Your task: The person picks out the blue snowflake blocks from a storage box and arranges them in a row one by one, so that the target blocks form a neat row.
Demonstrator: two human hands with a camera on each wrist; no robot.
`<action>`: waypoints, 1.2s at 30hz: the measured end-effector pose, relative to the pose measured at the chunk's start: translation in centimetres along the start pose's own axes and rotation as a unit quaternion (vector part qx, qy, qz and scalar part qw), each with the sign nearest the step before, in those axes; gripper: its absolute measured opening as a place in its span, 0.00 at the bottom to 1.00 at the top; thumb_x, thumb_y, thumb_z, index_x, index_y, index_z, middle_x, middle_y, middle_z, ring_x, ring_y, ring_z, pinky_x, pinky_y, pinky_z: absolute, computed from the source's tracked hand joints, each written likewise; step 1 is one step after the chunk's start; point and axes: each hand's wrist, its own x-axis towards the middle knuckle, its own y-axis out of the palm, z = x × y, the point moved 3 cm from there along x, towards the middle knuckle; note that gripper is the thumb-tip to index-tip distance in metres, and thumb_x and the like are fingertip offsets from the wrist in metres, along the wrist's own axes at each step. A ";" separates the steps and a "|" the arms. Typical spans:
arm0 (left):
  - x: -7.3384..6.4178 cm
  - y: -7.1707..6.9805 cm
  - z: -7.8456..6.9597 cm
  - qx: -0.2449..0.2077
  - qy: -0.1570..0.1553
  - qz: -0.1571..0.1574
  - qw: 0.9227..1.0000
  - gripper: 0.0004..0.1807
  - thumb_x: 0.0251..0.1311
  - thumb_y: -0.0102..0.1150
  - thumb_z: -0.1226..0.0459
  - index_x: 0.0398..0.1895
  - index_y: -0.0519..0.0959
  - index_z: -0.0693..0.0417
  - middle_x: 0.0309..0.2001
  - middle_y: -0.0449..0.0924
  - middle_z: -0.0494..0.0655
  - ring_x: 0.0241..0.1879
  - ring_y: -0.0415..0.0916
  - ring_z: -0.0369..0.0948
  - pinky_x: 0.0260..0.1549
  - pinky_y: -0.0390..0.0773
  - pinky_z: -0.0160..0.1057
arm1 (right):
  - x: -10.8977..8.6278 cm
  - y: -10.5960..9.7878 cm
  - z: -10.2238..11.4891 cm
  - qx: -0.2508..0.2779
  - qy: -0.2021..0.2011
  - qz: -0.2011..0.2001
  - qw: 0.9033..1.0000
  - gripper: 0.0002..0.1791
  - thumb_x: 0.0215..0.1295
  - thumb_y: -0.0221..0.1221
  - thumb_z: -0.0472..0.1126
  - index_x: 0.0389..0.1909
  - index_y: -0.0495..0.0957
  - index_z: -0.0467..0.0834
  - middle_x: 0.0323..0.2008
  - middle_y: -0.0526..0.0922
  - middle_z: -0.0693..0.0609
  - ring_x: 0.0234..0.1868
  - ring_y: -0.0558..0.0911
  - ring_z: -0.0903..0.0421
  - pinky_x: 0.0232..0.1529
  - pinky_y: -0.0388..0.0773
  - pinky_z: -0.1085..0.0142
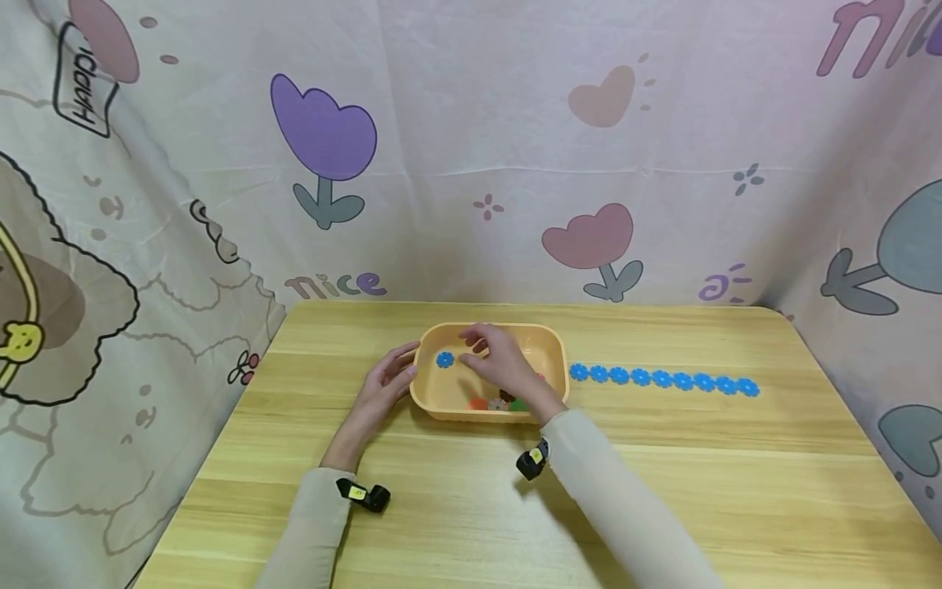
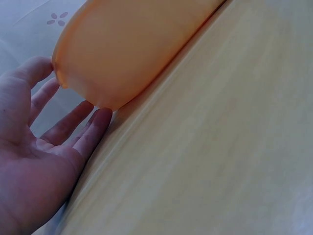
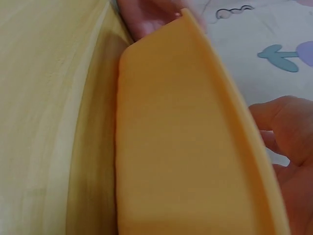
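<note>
A yellow-orange plastic basin stands on the table. My left hand touches its left end; in the left wrist view the fingertips rest against the end wall, loosely extended. Over the basin hovers my right hand, thumb and fingers apart, with nothing visible between them. A blue flower-shaped piece lies inside, left of the right fingertips. Near the basin's front wall are an orange piece, a pale piece, a dark brown one and a green one, partly covered by the right wrist.
To the basin's right, a row of blue flower-shaped pieces runs across the wooden table, sloping slightly toward the front. A printed cloth hangs behind the table and along both sides.
</note>
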 end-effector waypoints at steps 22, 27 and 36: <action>0.2 -0.2 0.2 0.001 0.005 0.007 1.000 0.27 0.77 0.55 0.61 0.76 0.67 0.51 0.73 0.67 0.59 0.69 0.68 0.56 0.59 0.79 0.42 | 2.3 4.0 -1.5 -0.023 0.092 0.085 0.992 0.22 0.65 0.67 0.31 0.59 0.79 0.33 0.52 0.84 0.40 0.51 0.82 0.48 0.57 0.81 0.59; 0.3 -0.1 0.0 0.003 0.006 0.008 1.000 0.27 0.76 0.55 0.60 0.76 0.67 0.50 0.73 0.67 0.59 0.69 0.68 0.57 0.59 0.79 0.43 | 2.1 4.3 -1.4 -0.043 0.085 0.096 0.991 0.21 0.64 0.67 0.30 0.57 0.80 0.31 0.48 0.83 0.40 0.47 0.81 0.49 0.54 0.81 0.60; 0.2 -0.2 0.0 0.006 0.006 0.009 1.000 0.27 0.76 0.56 0.60 0.75 0.68 0.50 0.72 0.67 0.58 0.69 0.69 0.56 0.59 0.79 0.44 | 2.0 4.8 -1.1 -0.120 0.049 0.111 0.985 0.14 0.63 0.70 0.36 0.47 0.84 0.34 0.39 0.80 0.45 0.39 0.75 0.53 0.45 0.78 0.62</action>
